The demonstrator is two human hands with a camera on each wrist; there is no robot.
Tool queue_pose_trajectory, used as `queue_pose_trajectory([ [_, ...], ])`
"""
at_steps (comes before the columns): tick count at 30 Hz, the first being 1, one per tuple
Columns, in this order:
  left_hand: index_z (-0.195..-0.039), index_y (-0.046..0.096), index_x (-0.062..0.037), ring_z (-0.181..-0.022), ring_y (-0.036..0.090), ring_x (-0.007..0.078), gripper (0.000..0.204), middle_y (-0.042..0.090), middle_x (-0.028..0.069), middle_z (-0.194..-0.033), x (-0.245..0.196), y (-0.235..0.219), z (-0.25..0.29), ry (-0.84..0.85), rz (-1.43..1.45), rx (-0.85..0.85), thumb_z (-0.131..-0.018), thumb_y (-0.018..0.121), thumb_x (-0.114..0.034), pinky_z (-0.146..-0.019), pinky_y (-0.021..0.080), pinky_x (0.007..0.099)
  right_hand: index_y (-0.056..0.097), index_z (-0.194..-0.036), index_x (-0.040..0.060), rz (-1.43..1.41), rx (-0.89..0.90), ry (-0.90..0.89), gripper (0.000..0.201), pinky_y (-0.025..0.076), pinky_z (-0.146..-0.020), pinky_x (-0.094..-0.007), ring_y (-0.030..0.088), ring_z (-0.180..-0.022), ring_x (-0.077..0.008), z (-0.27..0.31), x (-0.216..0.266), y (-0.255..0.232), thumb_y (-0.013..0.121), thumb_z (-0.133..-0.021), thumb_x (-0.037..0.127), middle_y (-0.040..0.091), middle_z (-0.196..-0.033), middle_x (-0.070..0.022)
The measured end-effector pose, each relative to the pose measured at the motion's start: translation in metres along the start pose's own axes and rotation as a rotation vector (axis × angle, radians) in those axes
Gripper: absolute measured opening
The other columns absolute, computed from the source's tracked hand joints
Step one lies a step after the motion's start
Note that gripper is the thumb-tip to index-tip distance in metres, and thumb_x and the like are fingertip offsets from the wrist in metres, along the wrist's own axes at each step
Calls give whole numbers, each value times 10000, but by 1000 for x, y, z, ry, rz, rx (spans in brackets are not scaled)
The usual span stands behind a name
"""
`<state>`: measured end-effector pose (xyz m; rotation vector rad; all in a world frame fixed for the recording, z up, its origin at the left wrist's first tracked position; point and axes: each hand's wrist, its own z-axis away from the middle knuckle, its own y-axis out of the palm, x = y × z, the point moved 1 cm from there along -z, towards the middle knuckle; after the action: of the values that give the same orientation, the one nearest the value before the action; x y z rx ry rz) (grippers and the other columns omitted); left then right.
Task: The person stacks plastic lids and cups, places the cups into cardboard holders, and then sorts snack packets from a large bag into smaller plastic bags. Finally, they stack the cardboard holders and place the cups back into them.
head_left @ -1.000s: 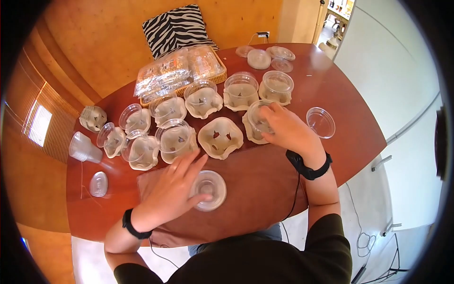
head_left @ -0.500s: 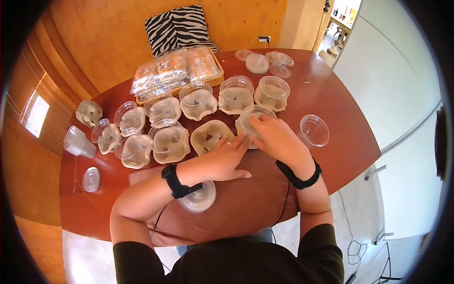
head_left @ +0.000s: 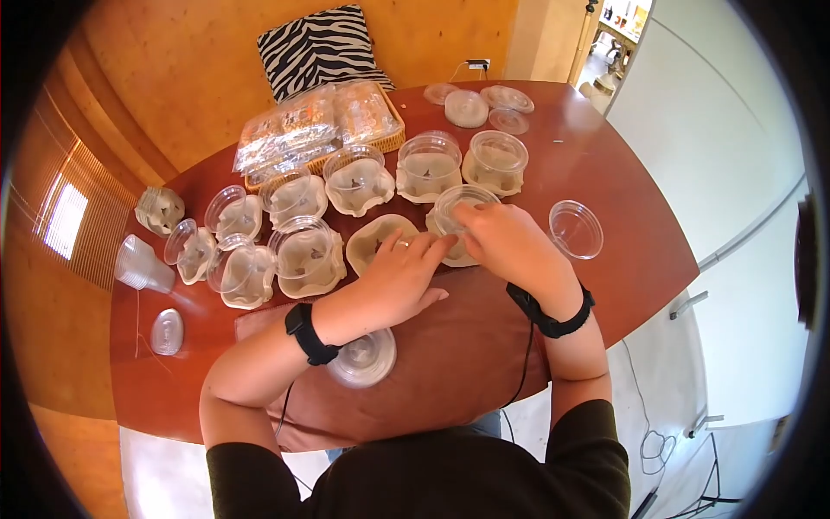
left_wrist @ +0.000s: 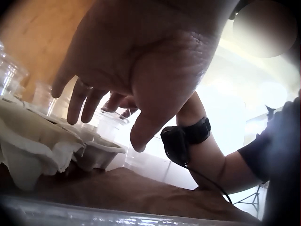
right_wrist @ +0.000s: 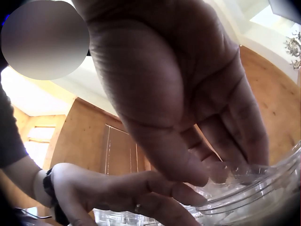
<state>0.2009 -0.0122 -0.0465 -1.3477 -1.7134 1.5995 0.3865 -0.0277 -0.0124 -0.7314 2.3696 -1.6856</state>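
Note:
My right hand (head_left: 503, 240) reaches down over a clear plastic cup (head_left: 467, 197) in a pulp cup carrier (head_left: 443, 249) right of the middle. In the right wrist view its thumb (right_wrist: 186, 169) and curled fingers pinch clear plastic inside the round rim (right_wrist: 254, 188). My left hand (head_left: 393, 281) stretches across with fingers extended, their tips beside that carrier. Beneath it lies a bare pulp carrier (head_left: 367, 238), partly covered by the hand. The left wrist view shows the left palm (left_wrist: 141, 61) with nothing in it.
Several more carriers with clear cups (head_left: 307, 259) stand in rows. A round clear container (head_left: 367, 359) sits near the left forearm. Stacked cups (head_left: 143, 264) lie at the left, and loose lids (head_left: 467, 108) at the back. A basket (head_left: 393, 134) holds wrapped packets. One clear lid (head_left: 576, 229) lies at right.
My left hand has moved from above the round container, rightward and forward to the cup's carrier. My right hand has stayed at the same cup.

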Motion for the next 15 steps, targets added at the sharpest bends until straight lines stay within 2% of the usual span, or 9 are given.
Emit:
queue_pose_trajectory([
  [1,-1320,374,-29,-1119,486,352,677,498,187,-1194,1,-1,-1,6,-7,-13,-763,721,-197,-1011,345,451,531,-847,20,23,-15,6,151,508,-573,-429,637,-687,-341,-1,1,-3,629,-744,69,606,-682,-177],
  [4,-1315,388,-31,-1144,470,350,665,489,187,-1206,3,-4,-2,4,45,-14,-763,721,-193,-1006,350,437,533,-846,38,244,-257,173,118,513,-593,-413,633,-729,-327,-5,-10,-18,613,-766,69,616,-731,-155],
  [6,-1313,393,-30,-1153,466,352,651,485,189,-1216,3,-7,-1,-3,88,-26,-770,714,-189,-1001,355,428,533,-847,38,272,-550,183,93,505,-631,-406,607,-768,-316,-6,-17,-35,596,-808,94,609,-823,-147],
  [8,-1311,397,-27,-1160,464,356,629,483,193,-1228,4,-12,2,-17,111,-58,-783,702,-185,-993,363,420,562,-913,38,335,-732,113,86,488,-649,-375,568,-756,-287,-4,-20,-48,585,-844,86,577,-865,-122],
  [11,-1315,396,-24,-1152,471,365,601,481,199,-1247,-2,-43,15,-80,165,-152,-807,680,-175,-980,374,411,574,-985,39,-65,-757,125,132,463,-642,-330,545,-719,-244,1,2,-55,586,-854,44,551,-848,-108],
  [15,-1328,394,-26,-1160,482,369,543,478,188,-1268,-5,-77,54,-259,145,-240,-857,632,-156,-971,393,425,569,-1017,41,-608,-320,155,174,449,-634,-286,558,-709,-207,8,46,-35,597,-846,25,561,-870,-104],
])
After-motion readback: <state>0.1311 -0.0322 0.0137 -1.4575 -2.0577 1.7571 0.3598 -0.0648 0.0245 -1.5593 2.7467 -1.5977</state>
